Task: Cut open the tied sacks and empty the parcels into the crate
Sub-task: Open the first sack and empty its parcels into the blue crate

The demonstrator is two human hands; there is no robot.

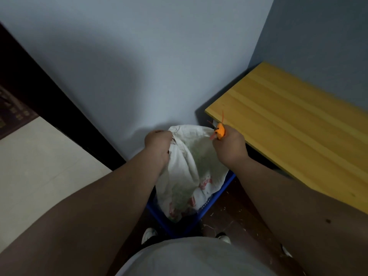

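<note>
You stand over a blue crate [215, 204] on the floor in the corner of a room, both fists clenched on the upper edge of a white sack [191, 170] that hangs down into it. Your left hand [158, 145] is closed on a bunch of the cloth at the sack's left side; your right hand [229, 145] is closed on the right side and also holds a small orange cutter [220, 132], with thin orange strips sticking up and out of the fist. The sack is woven white cloth with faded red and green print, and its lower part sits inside the crate; whether any parcels lie in there cannot be told, since the cloth covers the opening.

A pale blue-grey wall [139, 66] rises straight ahead, meeting a second wall at the right. Against that corner stands a table with a yellow wooden top [288, 124], its near corner just beside your right hand. The floor under the crate is dark reddish-brown [235, 214] and strewn with small pale scraps. To the left it gives way to cream tiles [39, 166], bordered by a black strip [59, 108] running diagonally along the foot of the wall. Your white shoes [149, 235] show at either side of the crate's near corner, below a light shirt
</note>
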